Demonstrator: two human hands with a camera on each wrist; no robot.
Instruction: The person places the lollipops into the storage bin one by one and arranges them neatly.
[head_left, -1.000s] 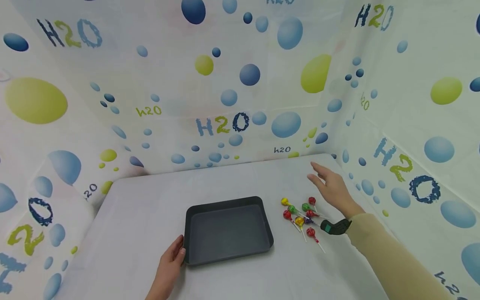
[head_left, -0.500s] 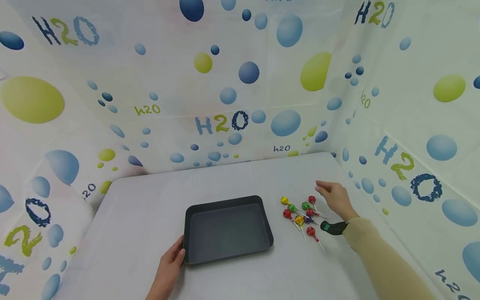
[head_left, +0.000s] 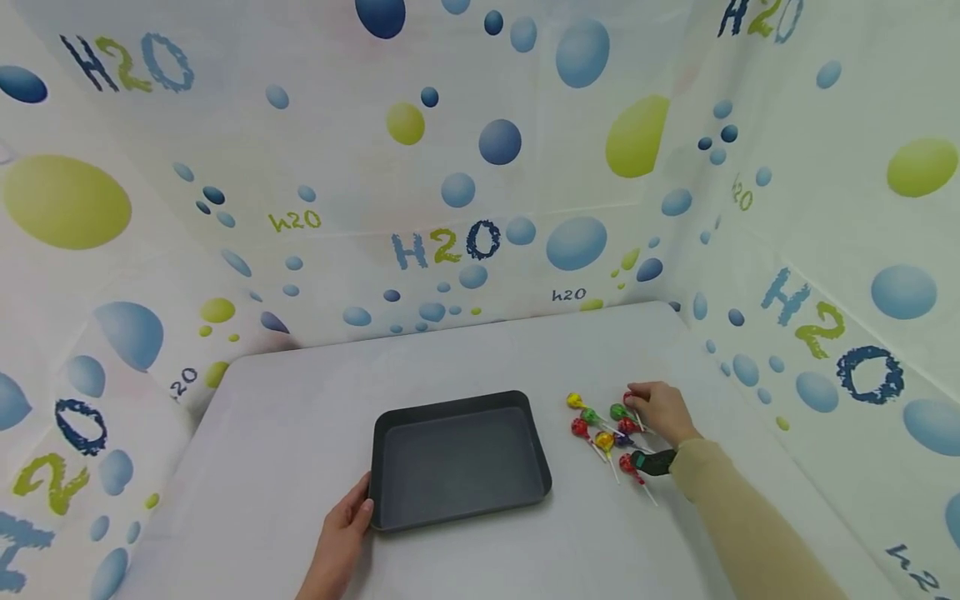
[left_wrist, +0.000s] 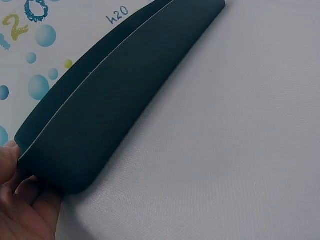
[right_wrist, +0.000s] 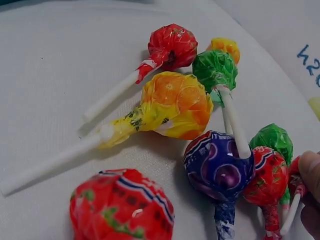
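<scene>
My left hand grips the near left corner of a dark grey baking tray. In the left wrist view its thumb lies at the rim and curled fingers sit against the tray's outer wall. To the tray's right lies a loose cluster of wrapped lollipops on white sticks. At the cluster's far right side my right hand pinches a red lollipop, partly covered by the fingers. Close by are a green lollipop, another red one and a purple one.
A white cloth covers the table. Printed sheets with coloured dots rise at the back and both sides. Yellow, red and green lollipops lie nearer the tray, and a red one lies in front.
My right hand has come down and nearer from beyond the cluster, its fingers closing on the far red lollipop. The left hand and the baking tray have stayed in place.
</scene>
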